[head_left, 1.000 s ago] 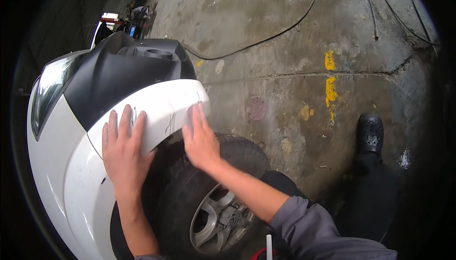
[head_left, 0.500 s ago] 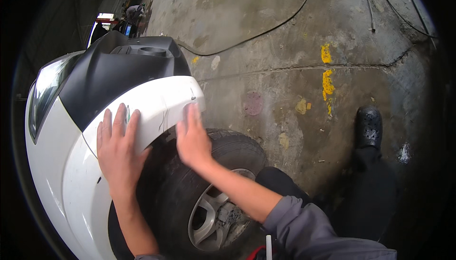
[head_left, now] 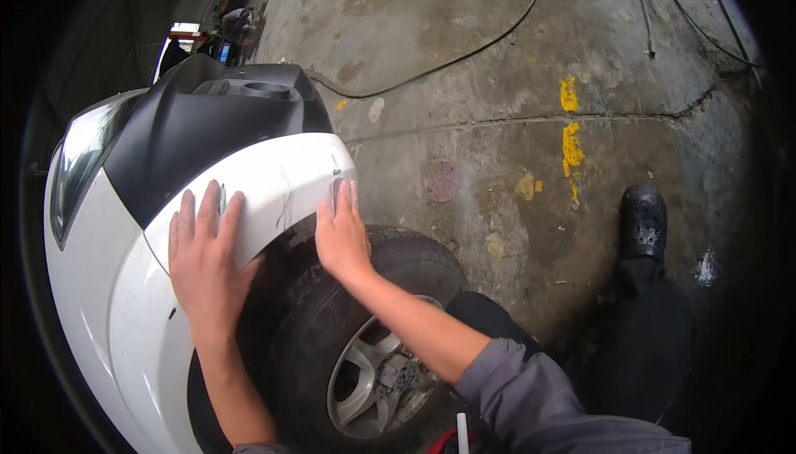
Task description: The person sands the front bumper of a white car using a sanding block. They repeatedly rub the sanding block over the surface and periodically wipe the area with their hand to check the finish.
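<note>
And there's the stained concrete floor (head_left: pixel 473 155), sweeping from twelve o'clock round to three. Over at nine to ten o'clock sits the white bumper panel (head_left: pixel 298 164), its arched edge turned toward the person, which appears to give both hands an easy reach. The black trim (head_left: pixel 224 118) lies above it, toward ten. Below, at six to seven, the tyre (head_left: pixel 307 346) fills much of the arch, so the arms come up across it, the right forearm passing just above the alloy wheel (head_left: pixel 365 400).

Now the left hand (head_left: pixel 207 267), at eight o'clock: spread wide, palm down, fingers parted near the panel seam, a stance that looks like bracing. The right hand (head_left: pixel 340 242), at seven to eight, lies along the panel's far end, fingers extended and fairly close together, seemingly matching the curve. A grey patch (head_left: pixel 336 189) shows among those fingers; whether that's something thin pressed there or a mark on the paint, I can't tell! And between the hands, thin dark scratches (head_left: pixel 286 205).
</note>
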A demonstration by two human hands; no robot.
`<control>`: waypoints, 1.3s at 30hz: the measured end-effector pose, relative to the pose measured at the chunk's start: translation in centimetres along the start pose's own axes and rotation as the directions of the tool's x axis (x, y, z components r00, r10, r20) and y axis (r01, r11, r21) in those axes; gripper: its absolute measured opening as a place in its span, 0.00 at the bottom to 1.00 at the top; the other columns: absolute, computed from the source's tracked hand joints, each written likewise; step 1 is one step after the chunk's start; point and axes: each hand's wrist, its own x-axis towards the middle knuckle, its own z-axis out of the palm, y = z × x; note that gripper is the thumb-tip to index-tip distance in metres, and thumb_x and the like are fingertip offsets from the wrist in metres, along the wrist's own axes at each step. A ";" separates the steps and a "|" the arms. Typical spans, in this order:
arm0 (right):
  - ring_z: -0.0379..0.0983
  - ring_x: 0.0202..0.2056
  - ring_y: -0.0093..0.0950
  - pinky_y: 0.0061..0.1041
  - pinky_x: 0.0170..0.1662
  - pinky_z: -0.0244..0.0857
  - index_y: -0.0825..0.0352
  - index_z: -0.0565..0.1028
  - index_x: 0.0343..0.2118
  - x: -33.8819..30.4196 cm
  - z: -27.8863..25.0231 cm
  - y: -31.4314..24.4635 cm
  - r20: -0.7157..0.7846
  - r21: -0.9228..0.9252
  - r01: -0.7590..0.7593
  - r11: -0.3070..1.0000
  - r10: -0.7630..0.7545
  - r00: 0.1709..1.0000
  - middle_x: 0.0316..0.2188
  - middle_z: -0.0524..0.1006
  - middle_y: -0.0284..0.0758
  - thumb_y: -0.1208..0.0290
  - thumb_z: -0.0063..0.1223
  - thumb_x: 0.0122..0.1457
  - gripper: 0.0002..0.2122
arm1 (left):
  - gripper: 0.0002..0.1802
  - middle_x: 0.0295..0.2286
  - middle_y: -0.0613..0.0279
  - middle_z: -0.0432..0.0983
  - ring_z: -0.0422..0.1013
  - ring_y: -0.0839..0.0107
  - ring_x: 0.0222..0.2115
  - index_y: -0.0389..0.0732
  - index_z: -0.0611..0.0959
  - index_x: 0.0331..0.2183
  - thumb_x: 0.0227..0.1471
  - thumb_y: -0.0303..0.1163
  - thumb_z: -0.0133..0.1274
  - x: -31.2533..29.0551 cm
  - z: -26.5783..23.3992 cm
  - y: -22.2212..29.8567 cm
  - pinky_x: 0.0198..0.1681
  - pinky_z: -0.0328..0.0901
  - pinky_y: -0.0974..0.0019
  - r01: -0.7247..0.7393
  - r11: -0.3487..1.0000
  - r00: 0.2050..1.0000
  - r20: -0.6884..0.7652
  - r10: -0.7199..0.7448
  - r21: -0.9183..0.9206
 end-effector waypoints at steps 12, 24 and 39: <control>0.44 0.73 0.52 0.39 0.73 0.46 0.78 0.46 0.72 -2.1 1.9 0.4 -0.014 0.045 0.079 0.996 -0.078 0.997 0.74 0.44 0.57 0.57 0.36 0.73 0.34 | 0.50 0.63 0.62 0.68 0.61 0.51 0.65 0.51 0.79 0.58 0.28 0.30 0.78 0.0 0.0 -0.1 0.68 0.58 0.48 -0.007 1.000 1.000 0.015 0.007 -0.014; 0.46 0.73 0.52 0.39 0.72 0.47 0.76 0.45 0.72 -2.4 2.8 0.3 -0.073 0.078 0.067 0.995 -0.061 0.995 0.74 0.40 0.55 0.55 0.35 0.73 0.34 | 0.49 0.63 0.61 0.68 0.61 0.51 0.65 0.50 0.79 0.58 0.29 0.29 0.78 0.3 -0.1 -0.1 0.68 0.58 0.48 -0.027 0.999 1.000 0.004 0.027 -0.023; 0.44 0.73 0.50 0.37 0.74 0.44 0.76 0.47 0.72 -2.7 2.5 1.0 -0.066 0.058 0.060 0.996 -0.056 0.996 0.74 0.45 0.55 0.55 0.33 0.74 0.33 | 0.49 0.62 0.62 0.69 0.62 0.51 0.65 0.50 0.79 0.58 0.28 0.28 0.78 0.1 0.2 -0.2 0.68 0.59 0.48 -0.021 1.000 1.000 -0.003 0.021 -0.016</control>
